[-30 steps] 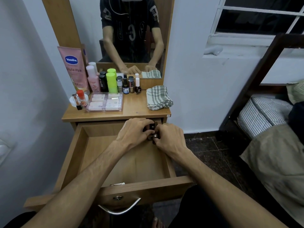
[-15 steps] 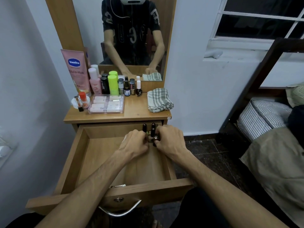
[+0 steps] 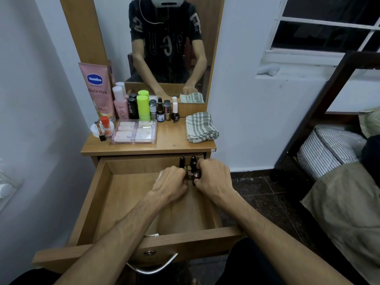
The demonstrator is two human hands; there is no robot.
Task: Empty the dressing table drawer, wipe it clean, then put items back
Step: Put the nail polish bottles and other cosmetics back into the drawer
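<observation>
Emptying was almost done, we judged: our left hand (image 3: 171, 183) and right hand (image 3: 212, 177) curled round the last small dark bottles (image 3: 193, 164) at the open wooden drawer's (image 3: 127, 194) back-right corner, wiping with the checked cloth (image 3: 200, 127) and restocking left.

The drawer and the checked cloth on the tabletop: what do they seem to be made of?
The drawer looks like wood or wood-look laminate board: even light-brown grain, smooth with a slight sheen; which one, I cannot tell. Its curved handle looks like polished metal, silvery and reflective. The checked cloth looks like woven cotton: soft folds, matte grey-and-white weave.
</observation>
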